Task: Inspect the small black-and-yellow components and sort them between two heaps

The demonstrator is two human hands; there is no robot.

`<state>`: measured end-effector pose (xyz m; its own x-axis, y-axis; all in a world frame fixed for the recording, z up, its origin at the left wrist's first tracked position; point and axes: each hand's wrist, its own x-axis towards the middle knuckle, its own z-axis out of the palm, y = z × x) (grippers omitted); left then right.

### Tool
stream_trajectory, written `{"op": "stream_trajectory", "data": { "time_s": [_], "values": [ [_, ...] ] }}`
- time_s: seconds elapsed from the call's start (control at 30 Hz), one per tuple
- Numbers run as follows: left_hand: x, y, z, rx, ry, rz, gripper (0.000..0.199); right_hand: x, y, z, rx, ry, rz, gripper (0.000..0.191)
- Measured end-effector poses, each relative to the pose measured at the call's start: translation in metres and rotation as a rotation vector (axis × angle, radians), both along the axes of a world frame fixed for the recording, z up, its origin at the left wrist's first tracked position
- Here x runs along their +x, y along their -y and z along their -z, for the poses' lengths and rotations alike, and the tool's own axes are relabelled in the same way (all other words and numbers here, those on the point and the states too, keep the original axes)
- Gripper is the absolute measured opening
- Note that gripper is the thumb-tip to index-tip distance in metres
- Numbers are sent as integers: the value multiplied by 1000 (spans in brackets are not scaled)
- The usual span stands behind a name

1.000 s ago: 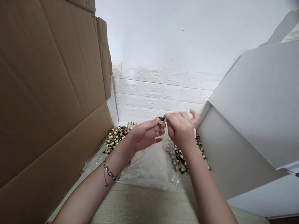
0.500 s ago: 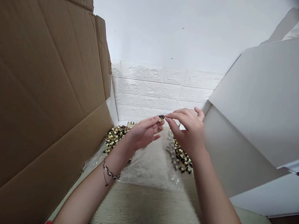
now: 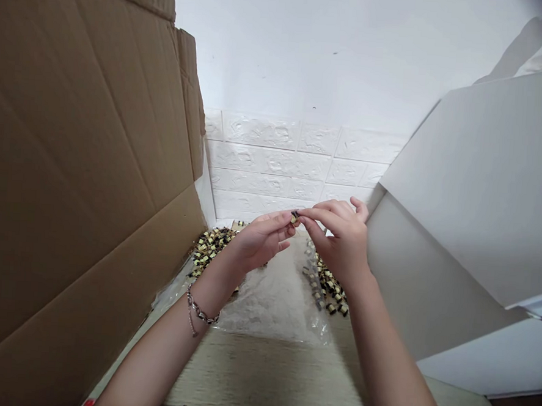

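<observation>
In the head view, a small black-and-yellow part is pinched between the fingertips of the left hand and the right hand, raised above a clear plastic sheet on the table. Both hands are closed on it. One pile of like parts is seen to the left, another pile below the right wrist. A cardboard wall is seen on the left.

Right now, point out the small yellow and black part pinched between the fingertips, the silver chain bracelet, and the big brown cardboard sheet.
small yellow and black part (image 3: 294,216), head view, its visible middle.
silver chain bracelet (image 3: 199,312), head view, links at the wrist.
big brown cardboard sheet (image 3: 71,172), head view, flat face.
</observation>
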<state>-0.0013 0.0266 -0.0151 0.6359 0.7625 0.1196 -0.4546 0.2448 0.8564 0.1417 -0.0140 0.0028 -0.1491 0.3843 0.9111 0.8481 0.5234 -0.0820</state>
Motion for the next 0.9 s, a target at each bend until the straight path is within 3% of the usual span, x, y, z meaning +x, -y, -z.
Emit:
{"op": "stream_trajectory", "data": {
  "time_s": [0.4, 0.53, 0.63, 0.83, 0.9],
  "values": [
    [1, 3, -3, 106, -101, -77, 17, 6, -1, -3, -110, -18, -77, 5],
    [2, 1, -5, 240, -198, -158, 20, 9, 0, -5, -175, 8, -105, 6],
    [3, 1, -5, 470, -309, -339, 25, 13, 0, -7, -243, 13, -131, 9],
    [6, 4, 2, 1226, -867, -967, 16, 13, -3, -4, -272, 44, -55, 25],
    [6, 3, 6, 1411, -977, -1093, 16, 13, -6, -2, -313, 94, -17, 32]
  ]
}}
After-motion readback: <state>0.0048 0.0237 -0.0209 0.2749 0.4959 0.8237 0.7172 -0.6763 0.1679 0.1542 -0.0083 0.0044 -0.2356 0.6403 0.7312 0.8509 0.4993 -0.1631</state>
